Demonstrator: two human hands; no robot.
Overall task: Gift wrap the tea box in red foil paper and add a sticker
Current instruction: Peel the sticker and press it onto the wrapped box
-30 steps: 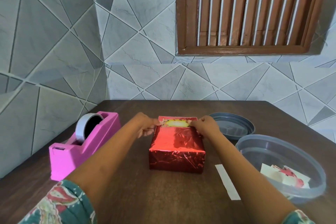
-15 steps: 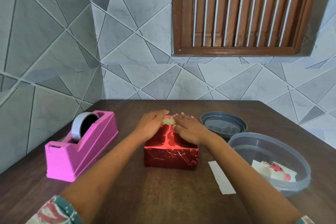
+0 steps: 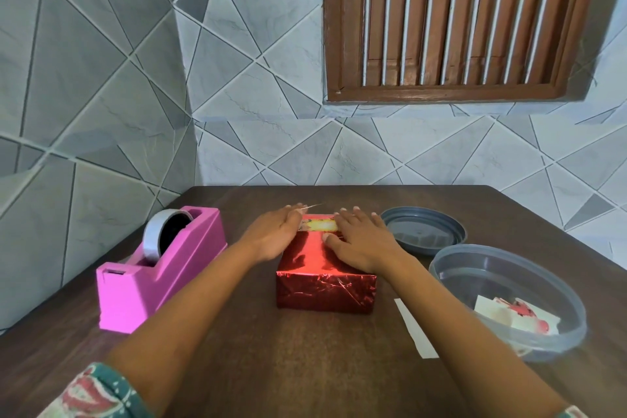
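The tea box wrapped in red foil (image 3: 325,288) stands in the middle of the brown table. A yellow and red sticker (image 3: 319,225) lies on its top near the far edge. My left hand (image 3: 275,237) rests flat on the box's top left, fingers extended over the sticker's left end. My right hand (image 3: 362,238) lies flat on the top right, fingers spread over the sticker's right end. Both palms press down; neither hand grips anything.
A pink tape dispenser (image 3: 152,271) with a grey roll sits to the left. A clear round container (image 3: 509,299) holding stickers (image 3: 515,317) stands at the right, its grey lid (image 3: 422,229) behind it. A white paper strip (image 3: 415,327) lies right of the box. Tiled walls close off the left and back.
A second ago both hands pinched the sticker's ends at the box's far edge. They have since flattened onto the box top, and my right hand slid outward.
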